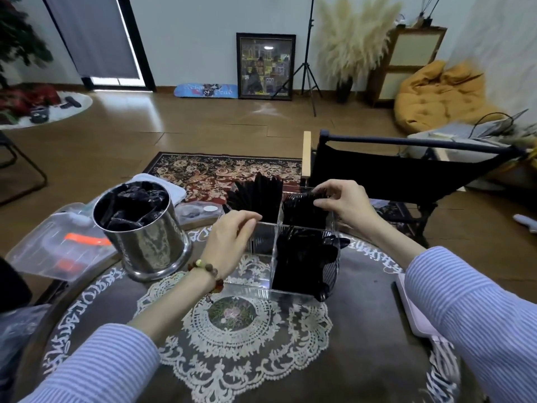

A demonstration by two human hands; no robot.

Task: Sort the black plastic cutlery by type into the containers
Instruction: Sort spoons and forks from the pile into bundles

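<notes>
A clear acrylic organizer with four compartments stands on the round table. Black knives fan out of the far-left compartment. Black forks fill the far-right one, and black spoons fill the near-right one. The near-left compartment looks empty. My left hand rests with curled fingers on the organizer's left rim. My right hand is over the far-right compartment, its fingertips pinching the tops of the forks.
A steel canister lined with a black bag stands left of the organizer. Clear plastic bags lie at the table's left edge. A pink tray is at the right edge. A black folding chair stands behind the table.
</notes>
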